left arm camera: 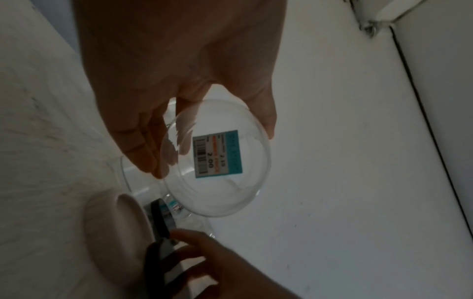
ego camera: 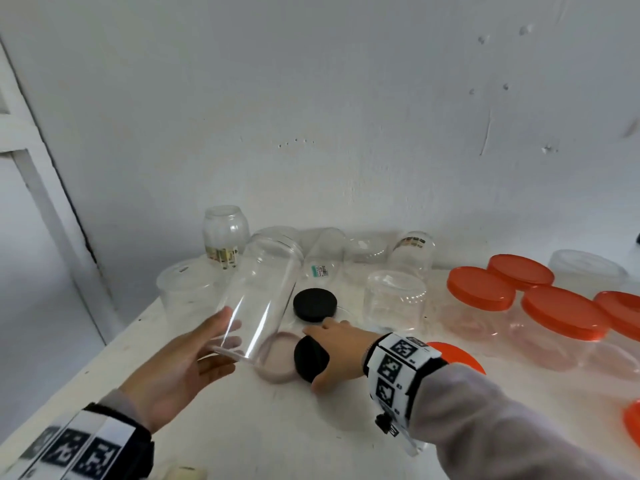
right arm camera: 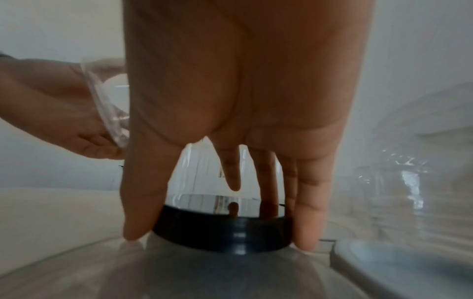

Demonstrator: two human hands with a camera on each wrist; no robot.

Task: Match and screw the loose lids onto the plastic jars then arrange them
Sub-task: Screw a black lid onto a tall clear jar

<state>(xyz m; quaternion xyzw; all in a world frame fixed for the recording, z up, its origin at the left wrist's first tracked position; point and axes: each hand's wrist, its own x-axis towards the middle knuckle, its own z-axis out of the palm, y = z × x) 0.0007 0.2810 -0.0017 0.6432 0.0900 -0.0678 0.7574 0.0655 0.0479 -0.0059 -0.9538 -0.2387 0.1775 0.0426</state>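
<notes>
My left hand holds a tall clear jar by its base, tilted with the open mouth pointing up and away. The left wrist view shows its base with a blue price sticker. My right hand grips a black lid between thumb and fingers, low over the table. In the right wrist view the fingers straddle this black lid. A second black lid lies just behind, and a pale translucent lid lies flat under the jar's base.
Several clear lidless jars stand or lie along the back wall. Orange-lidded jars crowd the right side, with a loose orange lid behind my right wrist. The white table's left edge is near my left arm.
</notes>
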